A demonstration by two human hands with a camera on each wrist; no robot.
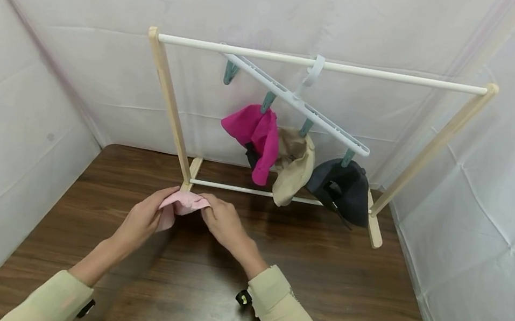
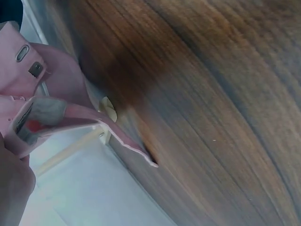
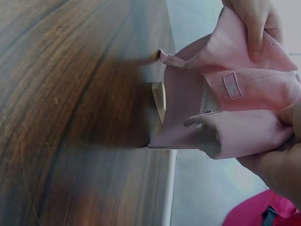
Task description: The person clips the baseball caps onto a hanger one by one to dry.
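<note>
A pale pink cap (image 1: 186, 201) is held above the dark wooden table, near the rack's left foot. My left hand (image 1: 145, 216) grips its left edge between thumb and fingers. On the opposite edge, my right hand (image 1: 225, 225) pinches the fabric. The right wrist view shows the pink cap (image 3: 225, 52) with its back opening and a small stitched label; in the left wrist view a metal eyelet and buckle show on its strap (image 2: 35, 68). Behind the hands, a magenta cap (image 1: 261, 134), a beige cap (image 1: 297, 174) and a dark cap (image 1: 348, 194) hang from clips.
A wooden rack with a white top bar (image 1: 395, 77) stands at the back of the table (image 1: 202, 283). From the bar hangs a slanted white hanger (image 1: 290, 97); its far-left green clip (image 1: 230, 73) holds nothing. White sheeting (image 1: 5, 149) encloses the table's back and sides.
</note>
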